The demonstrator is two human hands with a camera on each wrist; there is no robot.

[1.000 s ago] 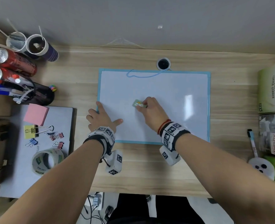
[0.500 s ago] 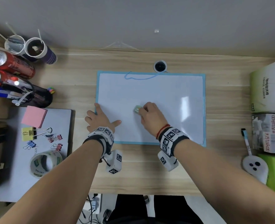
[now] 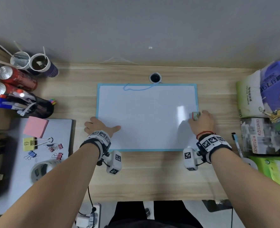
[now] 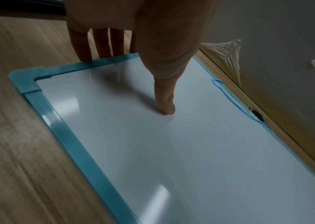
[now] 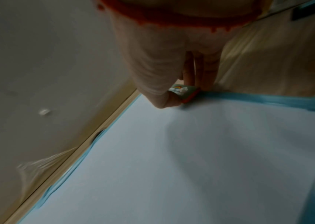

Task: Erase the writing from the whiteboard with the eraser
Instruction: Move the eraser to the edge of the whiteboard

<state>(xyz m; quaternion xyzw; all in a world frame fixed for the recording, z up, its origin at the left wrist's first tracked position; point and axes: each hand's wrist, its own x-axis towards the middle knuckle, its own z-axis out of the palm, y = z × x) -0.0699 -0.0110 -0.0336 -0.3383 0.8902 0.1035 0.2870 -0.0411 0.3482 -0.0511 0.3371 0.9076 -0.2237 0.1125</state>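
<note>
A whiteboard [image 3: 145, 116] with a light blue frame lies flat in the middle of the wooden desk, and its white face shows no writing. My right hand [image 3: 201, 121] pinches a small eraser [image 3: 195, 116] with a picture on top at the board's right edge. In the right wrist view the eraser [image 5: 184, 92] sits between thumb and fingers against the blue frame [image 5: 267, 99]. My left hand [image 3: 99, 126] lies flat with straight fingers on the board's left edge. In the left wrist view the thumb [image 4: 167, 104] presses the white face of the whiteboard [image 4: 191, 151].
Cans, cups and a pen holder [image 3: 37, 107] stand at the left. A second board with a sticky pad [image 3: 35, 126], binder clips and a tape roll [image 3: 42, 170] lies front left. Boxes and bags [image 3: 267, 104] fill the right side, with a marker [image 3: 237, 143] beside them.
My right hand has carried the eraser from the middle of the board to its right edge. The left hand has stayed on the left edge.
</note>
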